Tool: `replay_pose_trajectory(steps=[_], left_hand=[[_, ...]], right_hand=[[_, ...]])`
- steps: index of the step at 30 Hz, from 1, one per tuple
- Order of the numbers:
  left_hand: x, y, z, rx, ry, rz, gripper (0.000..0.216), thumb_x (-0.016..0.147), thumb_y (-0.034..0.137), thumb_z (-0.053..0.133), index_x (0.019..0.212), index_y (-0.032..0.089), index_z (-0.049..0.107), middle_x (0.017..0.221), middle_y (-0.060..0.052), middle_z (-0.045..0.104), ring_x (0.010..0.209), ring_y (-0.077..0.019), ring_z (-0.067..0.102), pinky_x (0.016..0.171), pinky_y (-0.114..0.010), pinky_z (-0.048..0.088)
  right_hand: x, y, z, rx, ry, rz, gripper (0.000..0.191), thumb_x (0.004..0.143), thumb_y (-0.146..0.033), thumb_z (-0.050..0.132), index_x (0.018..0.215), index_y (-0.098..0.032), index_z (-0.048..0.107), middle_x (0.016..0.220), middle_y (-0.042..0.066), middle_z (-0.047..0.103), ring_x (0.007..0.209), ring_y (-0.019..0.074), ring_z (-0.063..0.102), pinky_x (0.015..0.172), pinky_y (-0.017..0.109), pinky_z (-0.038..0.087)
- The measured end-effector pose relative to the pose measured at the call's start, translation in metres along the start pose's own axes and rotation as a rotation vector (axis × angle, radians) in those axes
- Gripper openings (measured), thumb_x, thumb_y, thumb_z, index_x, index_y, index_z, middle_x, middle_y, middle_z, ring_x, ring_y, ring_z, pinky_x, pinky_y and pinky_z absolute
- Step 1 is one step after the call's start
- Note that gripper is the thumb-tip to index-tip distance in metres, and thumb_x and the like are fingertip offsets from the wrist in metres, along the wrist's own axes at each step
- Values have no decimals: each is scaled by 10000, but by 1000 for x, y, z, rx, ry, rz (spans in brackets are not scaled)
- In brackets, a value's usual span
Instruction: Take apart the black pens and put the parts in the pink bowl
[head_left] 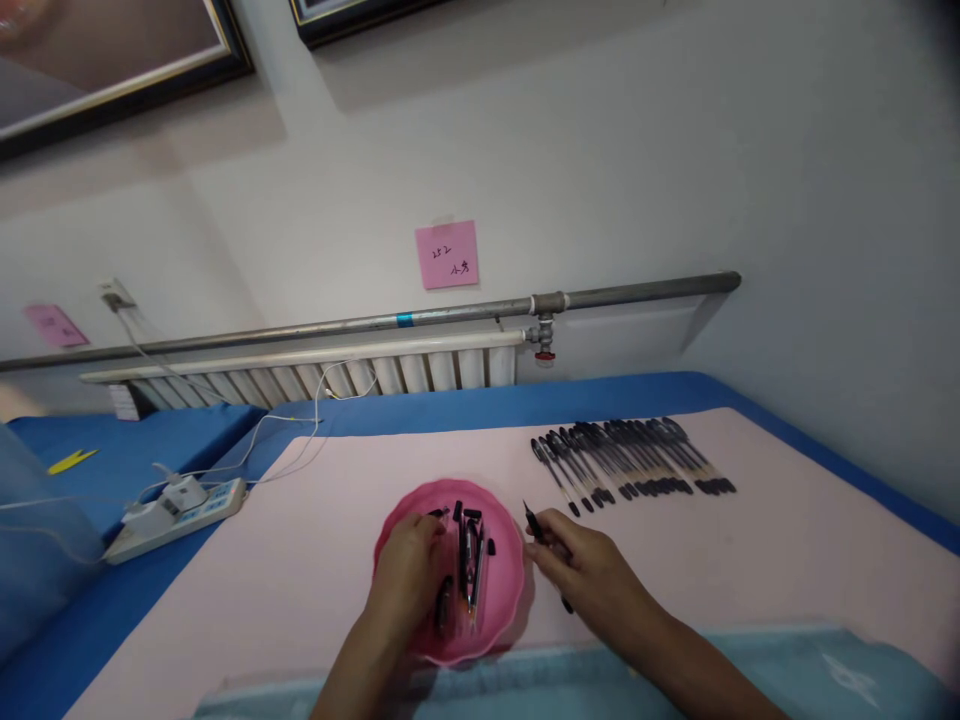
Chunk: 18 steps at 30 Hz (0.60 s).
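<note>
A pink bowl [511, 600] with a wavy rim holds loose pen parts [471, 560]: clear barrels, black caps and thin refills. My left hand [409, 565] reaches over the bowl's left side, its fingers closed at a small dark piece I cannot make out. Just right of the rim, my right hand [574, 560] grips a black pen [534, 523], its narrow point up and to the left. The pen's other end shows below my palm. Beyond that hand, several capped black pens [622, 460] lie side by side in a slanted row.
Pale pink cloth [300, 560] covers the blue table [450, 405]. A power strip [180, 520] with plugged-in chargers and white cables sits at the left. Behind the table are a radiator [420, 372] and a metal pipe [465, 312]. Light blue fabric [570, 685] lies along the near edge.
</note>
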<state>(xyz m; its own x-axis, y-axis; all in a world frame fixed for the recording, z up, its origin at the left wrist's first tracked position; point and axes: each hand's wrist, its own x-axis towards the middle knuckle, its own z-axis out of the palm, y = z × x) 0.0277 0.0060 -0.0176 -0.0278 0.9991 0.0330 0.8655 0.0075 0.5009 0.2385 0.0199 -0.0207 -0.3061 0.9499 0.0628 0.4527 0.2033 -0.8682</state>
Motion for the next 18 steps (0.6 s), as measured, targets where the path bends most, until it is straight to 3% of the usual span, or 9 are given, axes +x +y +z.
replay_pose_trajectory(steps=[7, 13, 18], left_hand=[[0, 2, 10, 53, -84, 64, 159, 684, 129, 569, 777, 182, 687, 968, -90, 648, 930, -232, 551, 817, -306, 377], [-1, -19, -10, 65, 22, -65, 234, 788, 164, 464, 898, 172, 670, 970, -100, 643, 879, -210, 574, 770, -297, 395], [7, -13, -9, 16, 78, -62, 246, 819, 202, 448, 930, 183, 667, 990, -80, 659, 918, -206, 572, 809, -291, 393]], right_hand=[[0, 1, -1, -37, -16, 0, 248, 832, -359, 474, 652, -235, 358, 564, -74, 387, 499, 109, 406, 466, 219, 320], [0, -1, -2, -15, 1, -10, 245, 832, -354, 468, 646, -232, 365, 560, -74, 385, 486, 104, 403, 451, 212, 316], [0, 0, -2, -8, -9, -18, 250, 832, -358, 477, 645, -231, 370, 557, -73, 388, 489, 101, 396, 445, 205, 316]])
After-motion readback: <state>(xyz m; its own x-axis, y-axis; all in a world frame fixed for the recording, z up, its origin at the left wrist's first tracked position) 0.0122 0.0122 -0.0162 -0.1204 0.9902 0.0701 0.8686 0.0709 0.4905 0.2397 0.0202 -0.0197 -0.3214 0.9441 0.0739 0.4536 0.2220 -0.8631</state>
